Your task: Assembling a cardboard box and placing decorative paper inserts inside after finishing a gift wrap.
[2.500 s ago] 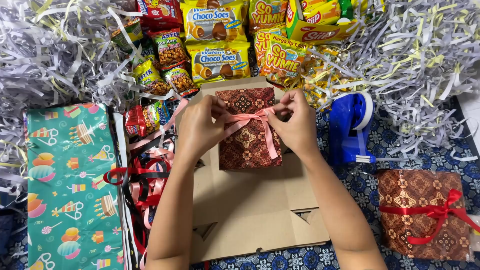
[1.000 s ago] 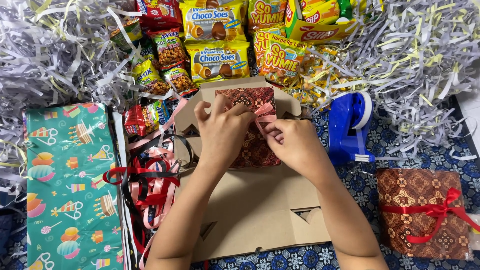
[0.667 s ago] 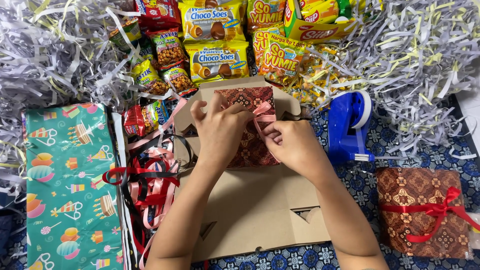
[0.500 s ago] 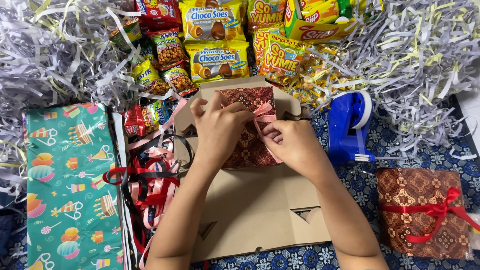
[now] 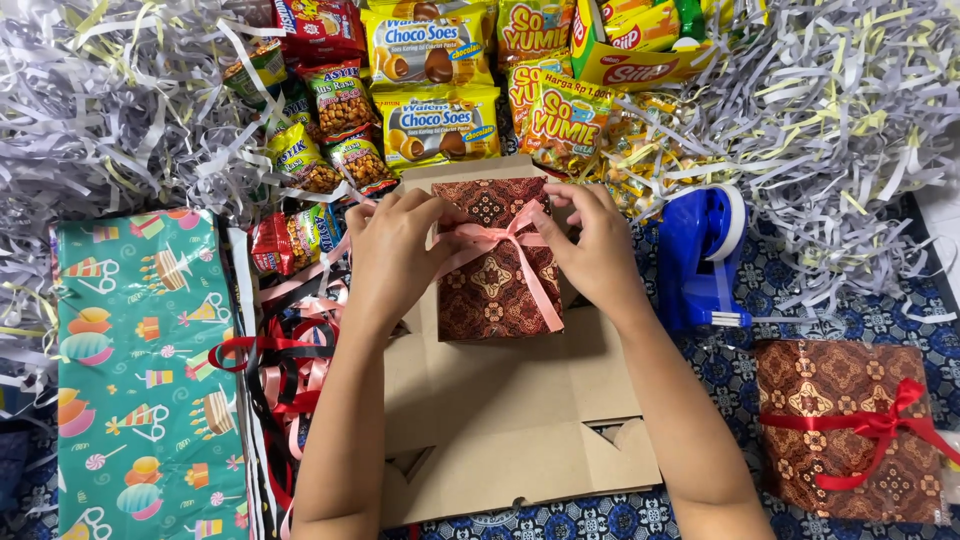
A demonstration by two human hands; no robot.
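Two hands meet over a small gift box [image 5: 497, 262] wrapped in brown patterned paper, which sits just above the middle of the frame on a flattened cardboard sheet [image 5: 515, 420]. A pink ribbon [image 5: 505, 243] crosses the box's top, with one tail running down its front face. The left hand [image 5: 393, 250] pinches the ribbon at the box's left edge, fingers curled tight around the strand. The right hand [image 5: 597, 250] does the same at the right edge, thumb and forefinger closed on the ribbon near the knot.

Just left of the cardboard lies a tangle of red, pink and black ribbons [image 5: 285, 365], and beyond it, along the left side, a sheet of teal party-print wrapping paper [image 5: 140, 370]. Right of the right hand stands a blue tape dispenser [image 5: 700, 255]. At lower right rests a second wrapped box with a red ribbon [image 5: 850, 425]. Snack packets [image 5: 435, 85] fill the top centre, flanked on both upper corners by heaps of shredded paper [image 5: 850, 120].
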